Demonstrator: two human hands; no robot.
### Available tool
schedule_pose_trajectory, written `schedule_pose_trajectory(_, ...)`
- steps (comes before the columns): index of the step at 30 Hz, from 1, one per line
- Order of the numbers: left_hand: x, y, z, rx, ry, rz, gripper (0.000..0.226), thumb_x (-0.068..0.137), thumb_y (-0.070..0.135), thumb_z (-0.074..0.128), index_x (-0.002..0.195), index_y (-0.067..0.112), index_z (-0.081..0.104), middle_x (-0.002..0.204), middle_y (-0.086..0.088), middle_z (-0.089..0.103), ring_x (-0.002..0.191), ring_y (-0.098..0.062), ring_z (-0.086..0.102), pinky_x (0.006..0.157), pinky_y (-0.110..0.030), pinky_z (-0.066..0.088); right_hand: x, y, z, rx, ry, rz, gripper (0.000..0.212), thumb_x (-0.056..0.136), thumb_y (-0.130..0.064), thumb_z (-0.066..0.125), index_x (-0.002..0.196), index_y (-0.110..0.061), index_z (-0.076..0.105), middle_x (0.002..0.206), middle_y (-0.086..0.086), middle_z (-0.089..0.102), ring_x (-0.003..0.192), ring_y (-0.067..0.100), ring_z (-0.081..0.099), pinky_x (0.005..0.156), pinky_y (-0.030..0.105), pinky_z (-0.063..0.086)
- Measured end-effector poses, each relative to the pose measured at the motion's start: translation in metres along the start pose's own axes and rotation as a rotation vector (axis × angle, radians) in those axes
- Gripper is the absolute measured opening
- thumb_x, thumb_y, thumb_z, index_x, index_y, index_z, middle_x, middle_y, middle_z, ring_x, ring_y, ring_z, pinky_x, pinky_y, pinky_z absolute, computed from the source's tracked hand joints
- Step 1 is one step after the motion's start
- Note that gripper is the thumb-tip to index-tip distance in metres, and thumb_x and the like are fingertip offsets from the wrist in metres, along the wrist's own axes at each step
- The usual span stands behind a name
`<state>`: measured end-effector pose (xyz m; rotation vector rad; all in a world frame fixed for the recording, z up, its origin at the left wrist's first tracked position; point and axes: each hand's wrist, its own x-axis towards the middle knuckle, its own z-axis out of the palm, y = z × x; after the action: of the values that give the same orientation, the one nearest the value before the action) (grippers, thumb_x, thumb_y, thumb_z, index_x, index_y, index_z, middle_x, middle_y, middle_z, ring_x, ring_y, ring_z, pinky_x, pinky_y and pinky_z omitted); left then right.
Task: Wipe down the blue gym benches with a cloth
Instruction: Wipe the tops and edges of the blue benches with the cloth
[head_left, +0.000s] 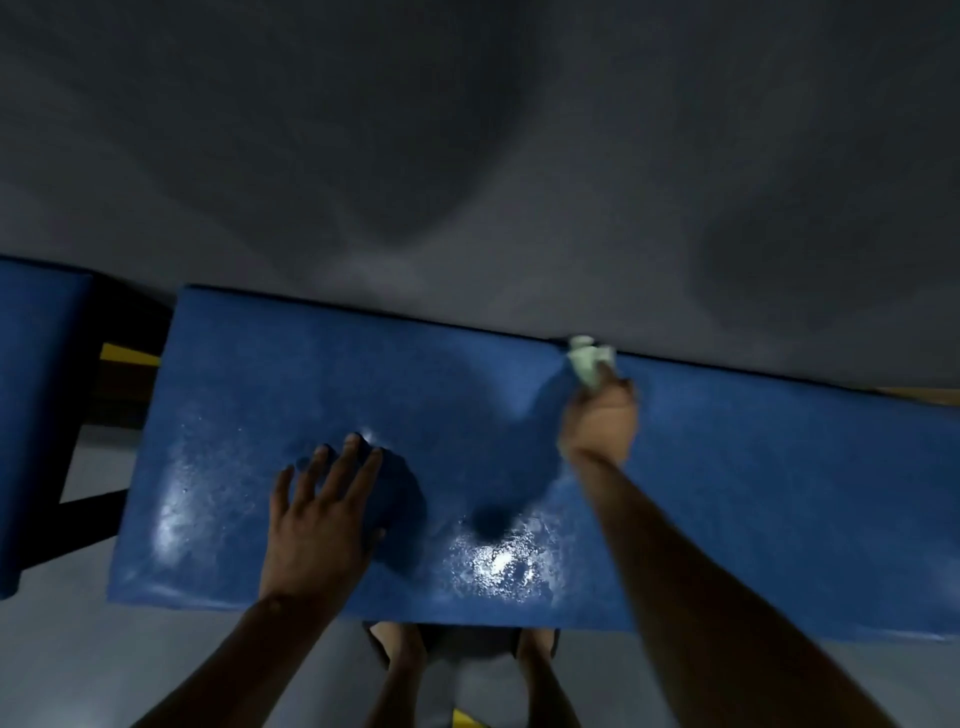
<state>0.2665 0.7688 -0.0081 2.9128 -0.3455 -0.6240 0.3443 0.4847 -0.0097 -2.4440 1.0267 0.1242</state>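
A blue padded gym bench (753, 493) stretches across the view, its surface glossy with bright reflections near the front edge. My right hand (600, 423) grips a pale green cloth (587, 361) and presses it on the bench's far edge. My left hand (319, 512) lies flat on the pad toward the front, fingers spread, holding nothing. A second blue pad (36, 405) shows at the far left, apart from the first by a gap.
Grey floor (467, 182) lies beyond the bench with dark shadows on it. A black frame bar (88, 506) and a yellow part (127, 356) show in the gap between pads. My legs (400, 654) stand just under the bench's near edge.
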Motion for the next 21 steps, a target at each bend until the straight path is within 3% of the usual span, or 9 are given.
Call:
schedule_pose_trajectory(2, 0.001, -0.002, 0.000, 0.011, 0.010, 0.011, 0.091, 0.059, 0.040, 0.087, 0.140, 0.021, 0.051, 0.148, -0.005, 0.048, 0.130, -0.038, 0.048, 0.105, -0.060, 0.035, -0.034, -0.049, 0.040, 0.048, -0.015, -0.170, 0.035, 0.089, -0.003, 0.051, 0.122, -0.007, 0.061, 0.112, 0.020, 0.059, 0.090, 0.039, 0.062, 0.074, 0.038, 0.046)
schedule_pose_trajectory(4, 0.001, -0.004, -0.001, 0.022, 0.021, 0.017, 0.092, 0.057, 0.042, 0.088, 0.139, 0.022, 0.052, 0.147, -0.005, 0.049, 0.128, -0.037, 0.049, 0.104, -0.060, 0.036, -0.054, -0.079, 0.056, -0.012, -0.185, -0.346, 0.031, 0.093, -0.012, 0.049, 0.123, -0.014, 0.058, 0.113, 0.014, 0.058, 0.084, 0.035, 0.060, 0.070, 0.039, 0.048)
schedule_pose_trajectory(5, 0.001, -0.004, -0.002, 0.027, 0.020, 0.019, 0.092, 0.057, 0.042, 0.088, 0.139, 0.022, 0.052, 0.146, -0.004, 0.050, 0.128, -0.037, 0.050, 0.104, -0.060, 0.036, -0.054, -0.082, 0.053, -0.048, -0.276, -0.429, 0.030, 0.095, -0.015, 0.047, 0.124, -0.016, 0.056, 0.114, 0.012, 0.057, 0.087, 0.034, 0.060, 0.071, 0.038, 0.048)
schedule_pose_trajectory(8, 0.001, -0.004, -0.003, 0.019, 0.025, 0.016, 0.092, 0.056, 0.042, 0.089, 0.139, 0.023, 0.053, 0.146, -0.004, 0.050, 0.128, -0.037, 0.050, 0.104, -0.060, 0.036, -0.024, -0.050, 0.026, -0.256, -0.318, -0.727, 0.043, 0.091, -0.023, 0.044, 0.132, -0.019, 0.054, 0.121, 0.013, 0.054, 0.098, 0.038, 0.060, 0.087, 0.040, 0.051)
schedule_pose_trajectory(11, 0.000, -0.005, -0.002, 0.002, 0.020, 0.014, 0.091, 0.058, 0.042, 0.087, 0.140, 0.024, 0.052, 0.148, -0.003, 0.047, 0.130, -0.036, 0.048, 0.107, -0.057, 0.032, 0.021, 0.013, -0.025, -0.289, -0.175, -0.523, 0.043, 0.081, -0.038, 0.040, 0.101, -0.013, 0.068, 0.094, 0.009, 0.065, 0.088, 0.032, 0.066, 0.071, 0.021, 0.048)
schedule_pose_trajectory(13, 0.000, -0.006, -0.002, -0.010, 0.021, 0.020, 0.090, 0.060, 0.042, 0.085, 0.141, 0.024, 0.051, 0.150, -0.003, 0.046, 0.131, -0.035, 0.047, 0.108, -0.056, 0.031, 0.036, 0.044, -0.054, -0.252, -0.036, -0.168, 0.047, 0.076, -0.032, 0.039, 0.101, -0.004, 0.068, 0.093, 0.020, 0.063, 0.091, 0.038, 0.062, 0.073, 0.029, 0.044)
schedule_pose_trajectory(15, 0.001, -0.008, -0.002, -0.018, 0.020, 0.023, 0.089, 0.060, 0.041, 0.085, 0.141, 0.024, 0.051, 0.149, -0.003, 0.047, 0.130, -0.035, 0.047, 0.108, -0.056, 0.032, 0.033, 0.047, -0.056, -0.178, 0.047, 0.016, 0.044, 0.080, -0.024, 0.042, 0.111, -0.003, 0.065, 0.104, 0.027, 0.060, 0.096, 0.043, 0.059, 0.081, 0.036, 0.044)
schedule_pose_trajectory(18, 0.001, -0.011, -0.001, -0.014, 0.011, 0.033, 0.089, 0.061, 0.043, 0.084, 0.141, 0.024, 0.050, 0.150, -0.003, 0.046, 0.130, -0.035, 0.047, 0.108, -0.055, 0.032, -0.002, -0.002, -0.009, -0.048, 0.021, -0.038, 0.035, 0.086, -0.006, 0.053, 0.119, -0.010, 0.064, 0.112, 0.020, 0.061, 0.102, 0.038, 0.059, 0.081, 0.028, 0.041)
schedule_pose_trajectory(21, 0.002, -0.011, -0.002, -0.003, 0.006, 0.039, 0.090, 0.061, 0.045, 0.083, 0.141, 0.024, 0.050, 0.150, -0.003, 0.046, 0.130, -0.035, 0.047, 0.108, -0.055, 0.032, -0.055, -0.067, 0.048, 0.000, -0.183, -0.231, 0.036, 0.091, -0.010, 0.051, 0.127, -0.012, 0.057, 0.125, 0.013, 0.054, 0.110, 0.030, 0.054, 0.081, 0.021, 0.034)
